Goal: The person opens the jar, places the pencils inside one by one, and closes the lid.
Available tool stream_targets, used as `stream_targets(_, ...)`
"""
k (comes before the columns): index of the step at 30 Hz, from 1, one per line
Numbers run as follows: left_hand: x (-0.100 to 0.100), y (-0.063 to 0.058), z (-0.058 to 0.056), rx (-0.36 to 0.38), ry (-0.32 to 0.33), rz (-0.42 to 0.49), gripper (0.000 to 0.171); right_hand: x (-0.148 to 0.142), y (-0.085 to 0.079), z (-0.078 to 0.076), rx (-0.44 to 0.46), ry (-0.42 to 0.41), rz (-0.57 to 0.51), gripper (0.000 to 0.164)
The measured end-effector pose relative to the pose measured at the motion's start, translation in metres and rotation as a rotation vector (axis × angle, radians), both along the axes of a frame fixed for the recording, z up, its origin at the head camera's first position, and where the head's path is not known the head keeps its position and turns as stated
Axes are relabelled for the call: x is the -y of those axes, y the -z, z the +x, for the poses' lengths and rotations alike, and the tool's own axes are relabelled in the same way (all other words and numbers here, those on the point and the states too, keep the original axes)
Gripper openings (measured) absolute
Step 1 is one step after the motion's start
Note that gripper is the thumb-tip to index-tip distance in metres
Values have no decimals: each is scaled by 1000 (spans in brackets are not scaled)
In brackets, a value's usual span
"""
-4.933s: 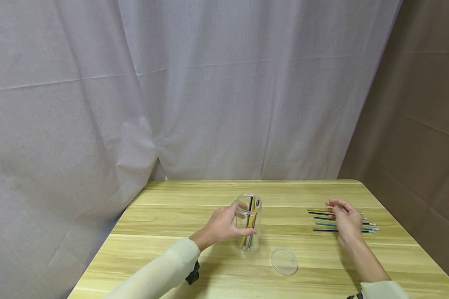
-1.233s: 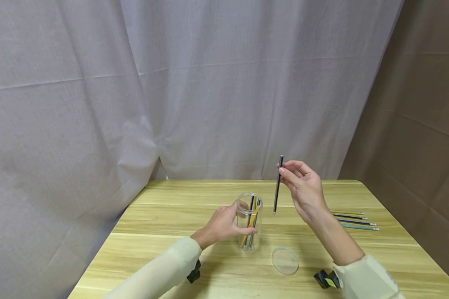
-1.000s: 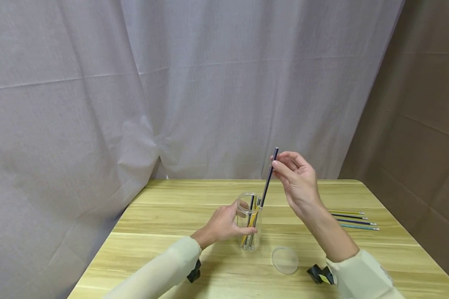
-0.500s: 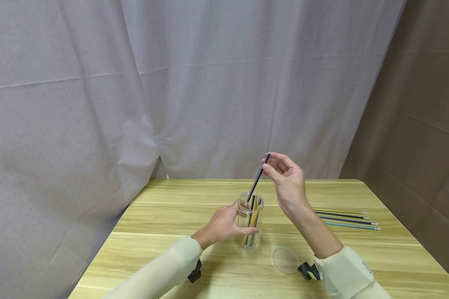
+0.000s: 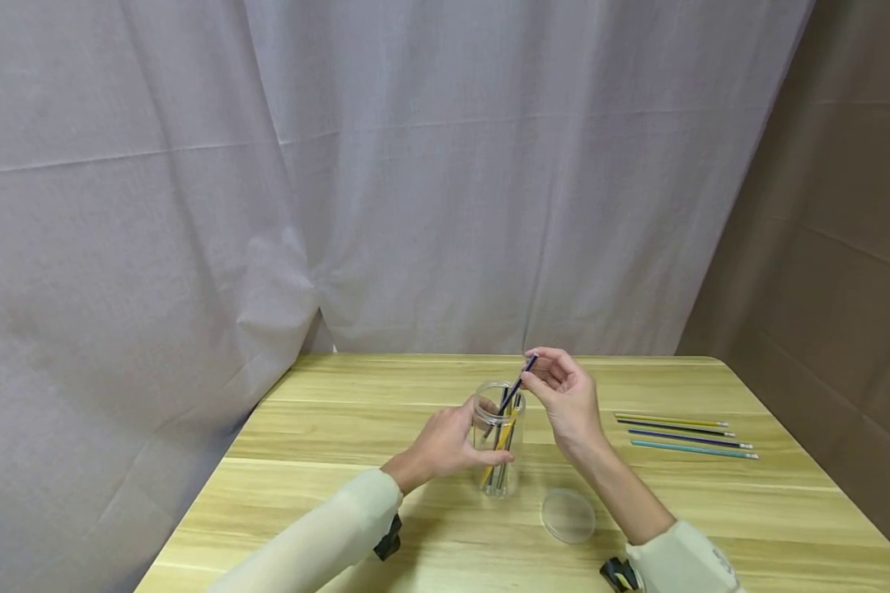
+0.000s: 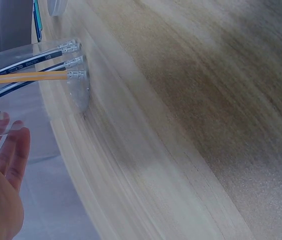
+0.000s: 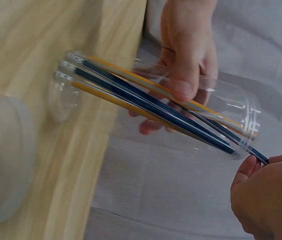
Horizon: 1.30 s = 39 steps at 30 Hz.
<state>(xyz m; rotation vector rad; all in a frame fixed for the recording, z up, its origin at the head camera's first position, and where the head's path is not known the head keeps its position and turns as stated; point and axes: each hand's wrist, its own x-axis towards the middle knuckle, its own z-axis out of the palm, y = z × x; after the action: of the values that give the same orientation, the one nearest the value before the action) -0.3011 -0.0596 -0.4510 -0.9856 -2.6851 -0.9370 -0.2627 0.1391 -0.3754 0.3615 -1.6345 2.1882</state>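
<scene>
1. Head view. The left hand [image 5: 445, 442] curls round the clear jar [image 5: 495, 420], thumb across the near wall, presumably to steady a light vessel on the table [image 5: 304, 461]. The right hand [image 5: 566, 405] pinches a dark pencil [image 5: 514, 394] near its upper end, probably so that the fingers clear the rim. From that pinch the shaft slants down and leftward through the mouth, beside yellow and dark pencils [image 5: 503, 436] inside. The lid [image 5: 568, 516] lies apart, leaving the mouth uncovered. Four pencils [image 5: 690, 438] lie spaced in a row to the right, an arrangement that seems to let each be taken singly.

2. Left wrist view. Eraser ends [image 6: 76, 74] gather at the jar's base; another, apparently the pinched pencil's, hangs short of them, near the left hand's fingers.

3. Right wrist view. The left hand clasps the jar's body. The right hand's thumb and finger meet on the dark pencil just outside the mouth; its remaining length runs inside.
</scene>
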Motion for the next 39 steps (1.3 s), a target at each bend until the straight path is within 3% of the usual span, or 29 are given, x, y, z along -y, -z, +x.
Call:
stream_targets(8, 0, 0, 0, 1, 2, 5, 69, -1, 9, 5, 55, 41, 59, 31)
stream_targets(16, 1, 1, 0, -7, 4, 3, 65, -4, 14, 7, 74, 89, 100, 19)
stream_targets(22, 1, 1, 0, -22, 2, 1, 62, -6, 16, 8, 75, 86, 96, 20)
stream_targets(39, 0, 0, 0, 30, -7, 11, 67, -29, 21, 6, 75, 130, 1, 15)
